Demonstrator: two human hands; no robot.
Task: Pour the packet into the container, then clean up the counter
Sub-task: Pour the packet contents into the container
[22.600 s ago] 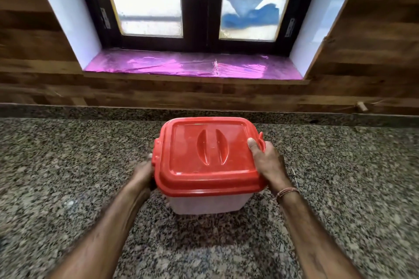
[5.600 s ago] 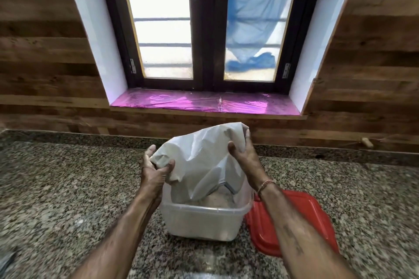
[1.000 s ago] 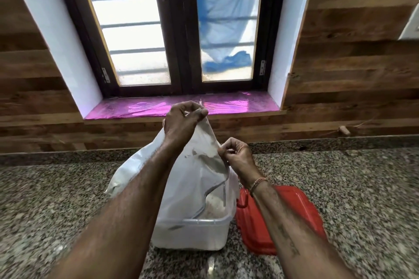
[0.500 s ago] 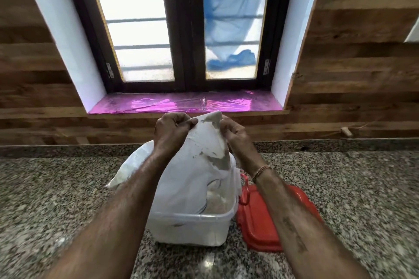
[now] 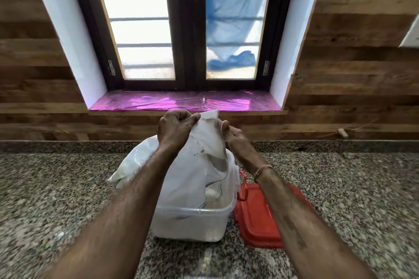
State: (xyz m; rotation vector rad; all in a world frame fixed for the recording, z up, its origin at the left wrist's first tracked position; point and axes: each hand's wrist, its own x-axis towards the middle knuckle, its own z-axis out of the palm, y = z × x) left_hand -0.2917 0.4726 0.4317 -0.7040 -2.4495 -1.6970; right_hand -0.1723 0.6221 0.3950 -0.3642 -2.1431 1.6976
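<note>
Nearest to the camera, two bare forearms are seen reaching forward over a speckled granite table (image 5: 56, 199). On this table a translucent plastic container (image 5: 188, 224) is placed upright and without cover, and some pale content can be seen inside it, though its kind cannot be told. Just beside the container, on its right, a red lid (image 5: 256, 217) is laid flat on the table, partly hidden under the right forearm. A white packet (image 5: 195, 172) is held upside down above the container, with its lower part hanging into the opening and one loose fold spread out over the left rim. The upper corner of the packet is pinched by the left hand (image 5: 173, 130), whose fingers are curled tightly around the plastic. The right edge of the same top part is pinched by the right hand (image 5: 233, 137), with the thumb pointing up against the packet and the other fingers bent behind it. A thin thread band (image 5: 263, 169) is worn on the right wrist. Behind the table, a wooden plank wall (image 5: 351, 75) is seen, and a window sill (image 5: 158, 103) covered with shiny pink foil. Above it a dark-framed window (image 5: 190, 25) is closed, and a blue cloth (image 5: 229, 18) is visible through its right pane.
</note>
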